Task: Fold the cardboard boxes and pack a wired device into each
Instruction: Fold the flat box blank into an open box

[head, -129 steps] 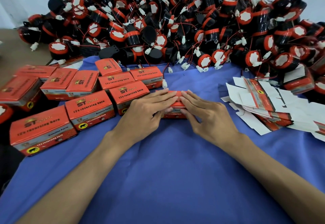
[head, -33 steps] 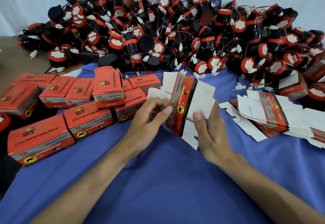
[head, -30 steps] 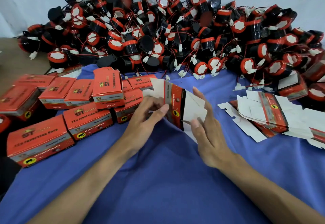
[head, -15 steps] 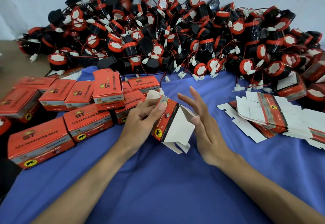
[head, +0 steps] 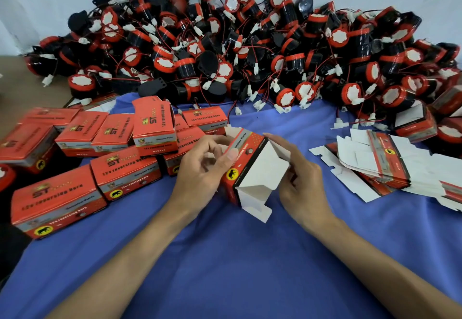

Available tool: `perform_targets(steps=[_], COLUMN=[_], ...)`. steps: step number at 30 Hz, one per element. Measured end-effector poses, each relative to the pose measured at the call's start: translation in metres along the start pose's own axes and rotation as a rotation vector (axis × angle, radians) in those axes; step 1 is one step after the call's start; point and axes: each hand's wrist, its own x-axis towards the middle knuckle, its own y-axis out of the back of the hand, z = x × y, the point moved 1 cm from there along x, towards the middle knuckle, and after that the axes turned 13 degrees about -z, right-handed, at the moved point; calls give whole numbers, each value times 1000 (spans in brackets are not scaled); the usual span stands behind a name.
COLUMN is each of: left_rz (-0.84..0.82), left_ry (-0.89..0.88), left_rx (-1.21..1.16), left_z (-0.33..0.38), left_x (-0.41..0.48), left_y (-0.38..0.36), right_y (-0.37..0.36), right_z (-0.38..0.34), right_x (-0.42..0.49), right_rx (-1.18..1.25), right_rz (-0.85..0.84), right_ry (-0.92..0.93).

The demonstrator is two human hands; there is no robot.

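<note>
A half-folded red and white cardboard box (head: 252, 173) stands between my hands above the blue cloth (head: 225, 256), its white flaps hanging open at the near end. My left hand (head: 202, 168) grips its red left side, thumb on the printed face. My right hand (head: 297, 181) curls round its white right side, fingers on the upper flap. A big heap of black and red wired devices (head: 250, 51) with white connectors fills the far side of the table.
Several closed red boxes (head: 125, 171) lie at the left, one standing on end (head: 153, 126). A stack of flat unfolded box blanks (head: 380, 166) lies at the right. The cloth reaches to the near edge.
A closed box was set aside and a flat blank was picked up. Over the last second the blank has been opened into a box shape and tipped toward me.
</note>
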Motion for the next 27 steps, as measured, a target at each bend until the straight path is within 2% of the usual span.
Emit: perform_targets(steps=[2, 5, 8, 11, 14, 18, 23, 27], left_rz=[17, 63, -48, -132, -79, -53, -93, -119], left_ry=[-47, -297, -435, -468, -441, -422, -354, -376], left_rx=[97, 462, 733, 862, 829, 755, 652, 593], left_z=[2, 5, 7, 5, 4, 3, 4, 1], left_x=[-2, -6, -8, -7, -7, -8, -7, -8], left_y=[-2, -4, -9, -14, -13, -12, -11, -10], right_y=[1, 2, 3, 4, 3, 3, 4, 5], right_z=[2, 3, 3, 2, 3, 3, 0, -5], right_x=[0, 2, 3, 3, 3, 2, 1, 1], right_rx=[62, 141, 236, 258, 290, 456, 512, 528], right_rz=[33, 88, 114, 125, 108, 55, -116, -217], right_ry=[-74, -153, -228, -244, -258, -253, -213, -185])
